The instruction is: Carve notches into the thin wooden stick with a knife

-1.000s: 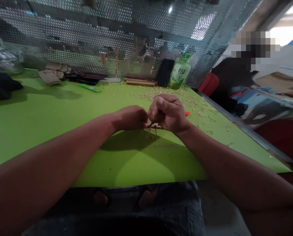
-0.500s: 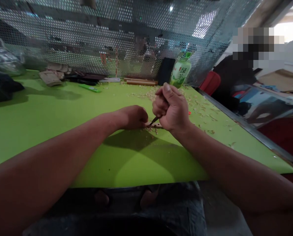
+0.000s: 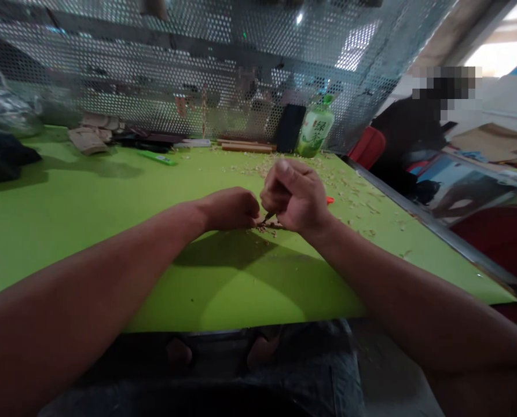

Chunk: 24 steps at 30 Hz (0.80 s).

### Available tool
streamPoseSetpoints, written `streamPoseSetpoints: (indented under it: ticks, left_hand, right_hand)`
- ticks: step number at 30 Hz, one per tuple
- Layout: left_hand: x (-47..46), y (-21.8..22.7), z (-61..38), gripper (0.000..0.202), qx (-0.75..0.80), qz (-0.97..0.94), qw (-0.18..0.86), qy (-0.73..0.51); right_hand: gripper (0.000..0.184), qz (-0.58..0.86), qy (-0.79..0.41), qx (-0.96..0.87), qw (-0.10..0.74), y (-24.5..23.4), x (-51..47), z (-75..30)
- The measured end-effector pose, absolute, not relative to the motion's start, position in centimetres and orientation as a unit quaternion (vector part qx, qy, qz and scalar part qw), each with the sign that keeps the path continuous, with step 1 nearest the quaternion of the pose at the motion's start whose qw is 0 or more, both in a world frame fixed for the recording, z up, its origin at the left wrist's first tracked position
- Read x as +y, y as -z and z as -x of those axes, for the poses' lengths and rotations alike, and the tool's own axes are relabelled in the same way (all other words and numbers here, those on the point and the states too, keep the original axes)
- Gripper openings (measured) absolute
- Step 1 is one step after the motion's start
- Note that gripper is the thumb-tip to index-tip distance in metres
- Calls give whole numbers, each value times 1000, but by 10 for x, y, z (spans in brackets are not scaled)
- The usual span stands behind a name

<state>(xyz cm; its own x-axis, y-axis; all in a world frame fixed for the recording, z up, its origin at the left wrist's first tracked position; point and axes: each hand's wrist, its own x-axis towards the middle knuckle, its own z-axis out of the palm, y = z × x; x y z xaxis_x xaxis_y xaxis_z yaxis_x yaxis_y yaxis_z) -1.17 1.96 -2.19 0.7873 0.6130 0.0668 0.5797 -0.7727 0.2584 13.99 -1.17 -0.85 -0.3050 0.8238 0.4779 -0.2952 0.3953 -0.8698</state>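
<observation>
The person's left hand (image 3: pixel 230 209) is clenched, its curled fingers pinching one end of a thin brown wooden stick (image 3: pixel 274 226) that sits just above the bright green tabletop (image 3: pixel 88 231). The right hand (image 3: pixel 295 197) is a tight fist around a small dark-bladed knife (image 3: pixel 269 217), probably a carving knife, though the fingers hide most of it. The blade's tip touches or nearly touches the stick, just beside the left hand. Pale wood shavings (image 3: pixel 258 169) lie scattered around the stick and far and to the right across the table. A small orange-red object (image 3: pixel 330 200) pokes out just beyond the right hand. Along the far edge stand a green-labelled plastic tea bottle (image 3: pixel 315 132) and an upright black phone (image 3: pixel 289 127), beside two flat wooden strips (image 3: pixel 247 147). Farther left lie a bright green lighter (image 3: pixel 157 157) and crumpled brown cardboard pieces (image 3: pixel 88 141), all in front of a perforated metal screen (image 3: pixel 123 63). At the far left are a clear plastic bag (image 3: pixel 6 114) and a dark cloth (image 3: pixel 2 153).
</observation>
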Motion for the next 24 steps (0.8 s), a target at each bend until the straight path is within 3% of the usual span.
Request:
streamPoseSetpoints:
  ticks: [3,8,12,24]
  left_hand:
    - [19,18,9,18,327,-940,89,-32]
    - [18,20,12,20,313,-940,116,-73]
    - [18,22,15,15,308,-939,124,-93]
    - [2,8,8,23,441,-887,136,-19]
  right_hand:
    - [48,248,-500,-574,599,8,-10,-136]
    - [46,244,-492,-594,588,11,-16,-138]
    - [44,245,-437,-585,638,9,-17,-142]
    - [45,293,-402,-546,675,6,-15,-141]
